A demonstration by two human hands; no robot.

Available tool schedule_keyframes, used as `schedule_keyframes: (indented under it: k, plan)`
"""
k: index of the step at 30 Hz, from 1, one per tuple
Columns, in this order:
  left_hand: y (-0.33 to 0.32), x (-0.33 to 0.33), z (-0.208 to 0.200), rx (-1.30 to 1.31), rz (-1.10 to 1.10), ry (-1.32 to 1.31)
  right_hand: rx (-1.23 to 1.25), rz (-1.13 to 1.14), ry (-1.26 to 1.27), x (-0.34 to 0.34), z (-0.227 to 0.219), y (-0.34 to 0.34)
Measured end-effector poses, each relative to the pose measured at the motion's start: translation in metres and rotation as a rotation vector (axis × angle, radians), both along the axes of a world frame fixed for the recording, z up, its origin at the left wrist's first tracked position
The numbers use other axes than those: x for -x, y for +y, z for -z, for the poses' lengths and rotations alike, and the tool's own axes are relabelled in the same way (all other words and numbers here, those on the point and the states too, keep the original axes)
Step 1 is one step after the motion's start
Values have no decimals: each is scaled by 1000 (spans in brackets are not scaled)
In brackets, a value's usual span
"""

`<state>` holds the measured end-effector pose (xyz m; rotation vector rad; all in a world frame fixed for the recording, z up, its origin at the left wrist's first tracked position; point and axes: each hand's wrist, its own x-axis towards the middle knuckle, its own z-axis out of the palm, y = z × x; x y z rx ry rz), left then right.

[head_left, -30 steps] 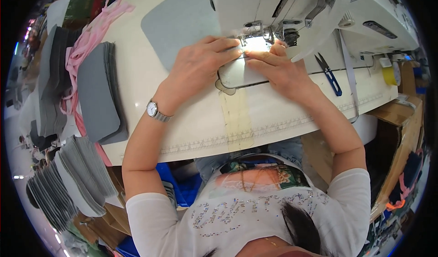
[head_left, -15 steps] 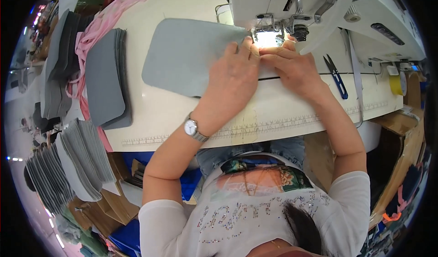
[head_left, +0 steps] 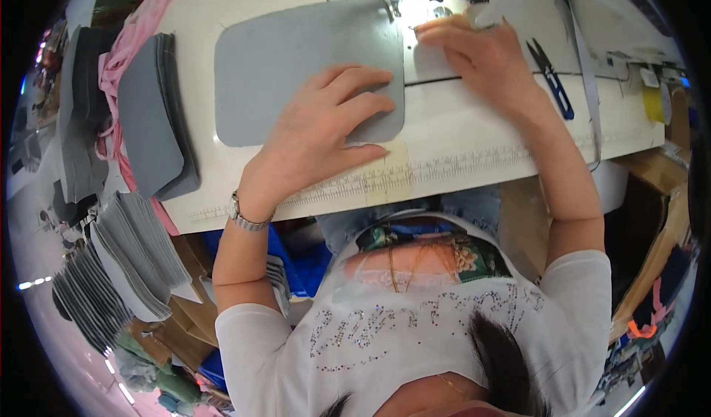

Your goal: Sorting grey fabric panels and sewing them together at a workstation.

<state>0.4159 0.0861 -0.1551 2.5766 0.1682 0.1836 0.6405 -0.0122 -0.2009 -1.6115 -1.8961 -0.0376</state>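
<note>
A flat grey fabric panel (head_left: 259, 69) with rounded corners lies on the sewing table, its upper right corner by the lit presser foot (head_left: 394, 6) of a white sewing machine. My left hand (head_left: 322, 124) rests on the panel's lower right part. Its fingers are spread, and the thumb reaches past the near edge onto the table. To the right of the presser foot, my right hand (head_left: 481, 58) is over the machine bed, apart from the panel. Its fingers stretch left with nothing visible in them. Thread snips (head_left: 552, 84) with dark blue handles lie to its right.
Stacked grey panels (head_left: 152, 113) lie at the table's left, beside a pink cloth strip (head_left: 115, 72). More grey pieces (head_left: 137, 247) are piled below left. A printed ruler (head_left: 444, 169) runs along the near edge. A light tape (head_left: 586, 84) hangs at right, above a cardboard box (head_left: 652, 176).
My left hand has drawn back from the presser foot towards me and spread over the panel. The panel has turned and moved nearer me. My right hand has parted from the left. The view shifted.
</note>
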Motion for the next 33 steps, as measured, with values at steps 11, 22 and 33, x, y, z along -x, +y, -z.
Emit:
schedule_keyframes:
  k: [11,22,33]
  plan:
    - [-6,6,29,-176,100,-256,76,-101,-18,32,-17,-41]
    - [4,4,27,-64,156,-262,70,-138,-143,61,-11,-58]
    - [8,0,21,-93,222,-191,112,-169,-131,51,-14,-60]
